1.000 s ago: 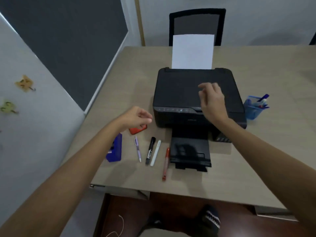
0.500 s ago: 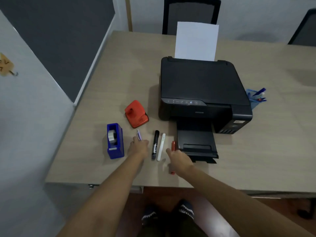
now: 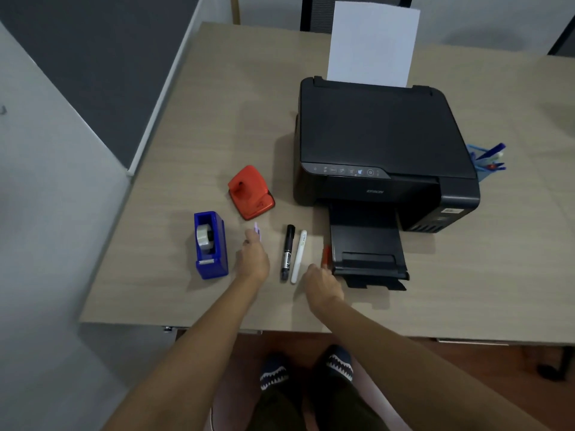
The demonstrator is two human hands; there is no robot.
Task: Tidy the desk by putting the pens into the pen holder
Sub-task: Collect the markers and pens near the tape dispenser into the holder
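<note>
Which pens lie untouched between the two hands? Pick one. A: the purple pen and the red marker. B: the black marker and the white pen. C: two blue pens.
B: the black marker and white pen lie side by side between the left hand and right hand.

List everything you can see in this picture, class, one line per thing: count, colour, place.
desk: one, light wood, fills the middle
printer: one, black, on the desk right of centre
paper: one sheet, white, upright in the printer's rear feed
pen holder: one, blue, behind the printer's right side, pens inside
hole punch: one, red, left of the printer
tape dispenser: one, blue, front left
purple pen: one, at the left hand
black marker: one, front centre
white pen: one, beside the marker
red pen: one, by the output tray
chair: one, black, beyond the desk
hands: left, right, on the outer pens
</note>
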